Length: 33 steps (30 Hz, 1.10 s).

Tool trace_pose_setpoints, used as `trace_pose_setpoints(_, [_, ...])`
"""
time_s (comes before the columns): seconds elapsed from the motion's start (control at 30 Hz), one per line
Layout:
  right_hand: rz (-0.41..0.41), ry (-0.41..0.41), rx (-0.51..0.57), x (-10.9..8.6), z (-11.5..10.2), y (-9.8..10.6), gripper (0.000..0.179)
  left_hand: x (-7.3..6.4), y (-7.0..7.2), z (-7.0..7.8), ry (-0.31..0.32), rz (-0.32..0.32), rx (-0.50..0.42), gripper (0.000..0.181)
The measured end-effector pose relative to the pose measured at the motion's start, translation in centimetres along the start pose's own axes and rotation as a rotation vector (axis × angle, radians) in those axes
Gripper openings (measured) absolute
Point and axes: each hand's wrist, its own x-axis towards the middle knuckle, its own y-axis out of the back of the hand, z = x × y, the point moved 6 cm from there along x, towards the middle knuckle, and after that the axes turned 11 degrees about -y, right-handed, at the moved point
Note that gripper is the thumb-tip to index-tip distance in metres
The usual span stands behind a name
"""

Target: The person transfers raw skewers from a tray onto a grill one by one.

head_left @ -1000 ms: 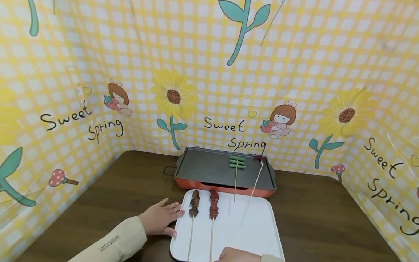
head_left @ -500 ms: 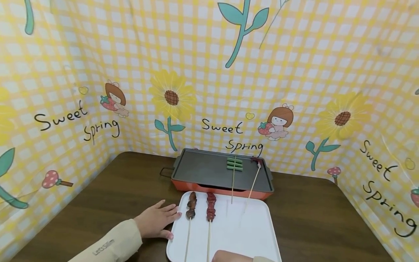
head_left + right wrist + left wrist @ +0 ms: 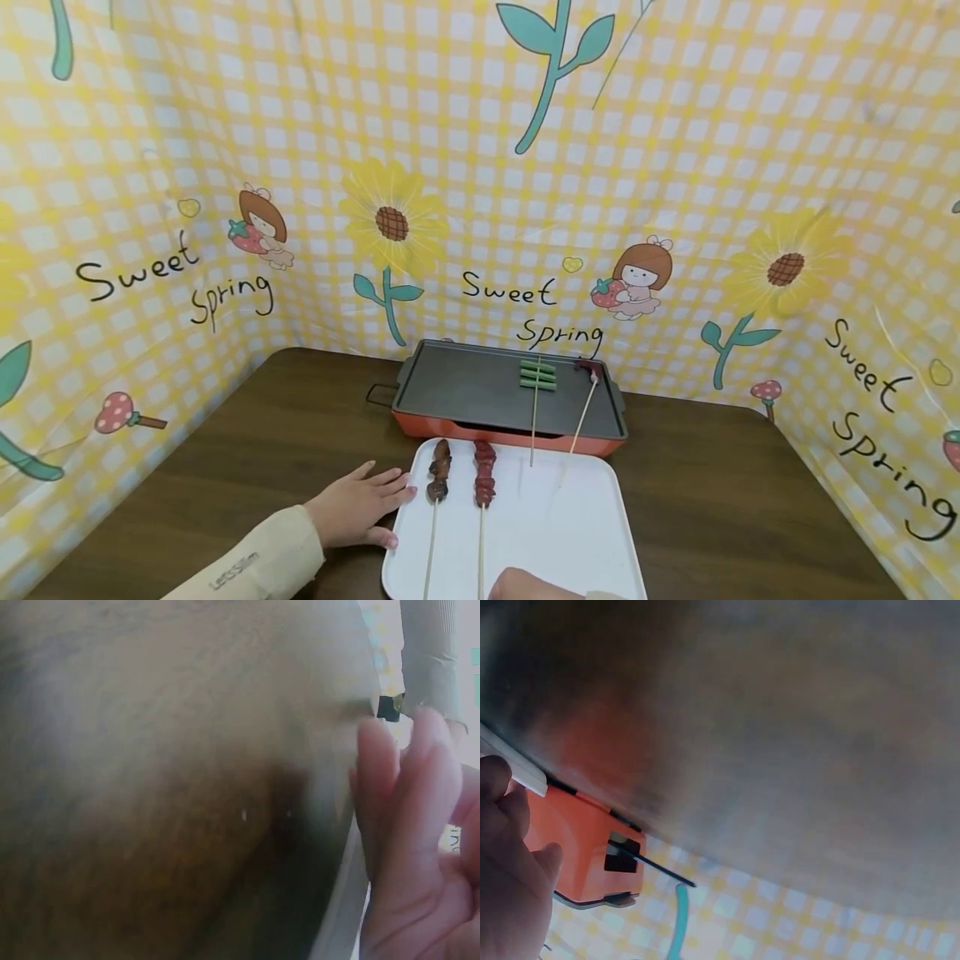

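A white tray [image 3: 555,533] lies at the front of the dark table. On it are a brown meat skewer [image 3: 438,471] at the left and a red meat skewer [image 3: 484,475] beside it, sticks toward me. My left hand [image 3: 354,507] rests with spread, fairly straight fingers against the tray's left edge. At the bottom of the head view, my curled right hand [image 3: 534,585] is at the lower end of the red skewer's stick and seems to pinch it; the fingertips are hidden. The right wrist view shows the bent fingers [image 3: 412,802] close up, without the stick.
Behind the tray stands an orange griddle [image 3: 457,387] with a dark plate. A green vegetable skewer [image 3: 537,377] and a dark red skewer [image 3: 589,373] lie on its right side, sticks overhanging the tray. A checked cloth [image 3: 480,167] hangs around the table.
The lower end of the red skewer's stick has shifted slightly right, along with my right hand. My left hand stays at the tray edge. The head view has tilted a little.
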Motion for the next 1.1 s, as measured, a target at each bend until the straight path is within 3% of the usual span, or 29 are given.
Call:
trace_pose_setpoints(0.17, [0.052,-0.151,0.049,1.1,1.2,1.1,0.014,-0.3,-0.1,-0.3,0.006,-0.005,-0.023,0.069])
trace_pose_setpoints(0.3, [0.088,-0.207,0.171,1.0,1.8,1.9,0.011,-0.2,0.0,-0.2,-0.027,0.014,0.064,0.067])
trace_pose_setpoints(0.5, [0.125,-0.254,0.201,0.8,2.1,1.9,0.013,-0.3,-0.1,0.4,-0.038,-0.002,0.083,0.068])
trace_pose_setpoints(0.73, [0.131,-0.229,0.218,0.7,1.8,1.8,0.01,-0.4,0.4,0.3,-0.04,-0.001,0.103,0.067])
trace_pose_setpoints(1.1, [0.131,-0.146,0.253,0.0,1.2,2.4,0.01,-0.1,0.5,0.2,-0.032,0.009,0.062,0.066])
